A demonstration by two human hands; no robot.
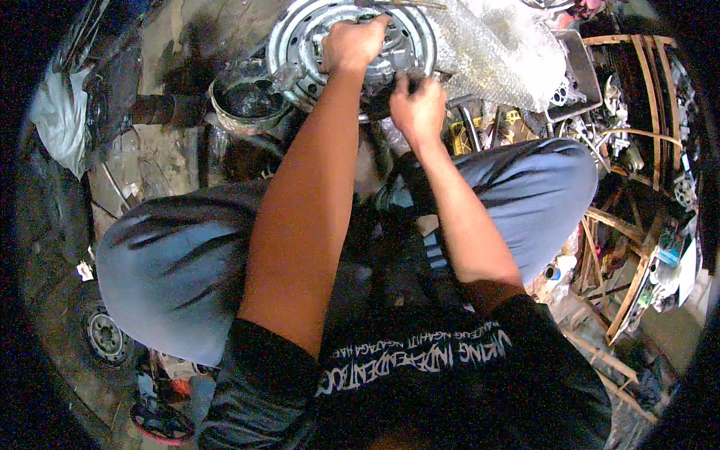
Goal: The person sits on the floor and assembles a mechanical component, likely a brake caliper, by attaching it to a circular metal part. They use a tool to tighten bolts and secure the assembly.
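Note:
A silver steel wheel rim (283, 46) lies flat in front of me, and a greyish metal part (381, 69) sits over its middle. My left hand (352, 46) is closed over the rim's centre beside that part. Its fingers curl out of sight, so what they grip is hidden. Nearer to me and to the right, my right hand (418, 111) is closed at the rim's near right edge, next to the metal part. Dark shadow covers its fingertips, and I cannot make out what is in them.
Left of the rim stands a dark round basin (247, 101). Clear bubble wrap (495, 56) spreads to the right, before a grey bin (583, 71) of metal parts. Yellow-and-black parts (461, 135) lie by my right knee. Wooden frames (646, 97) stand at the far right.

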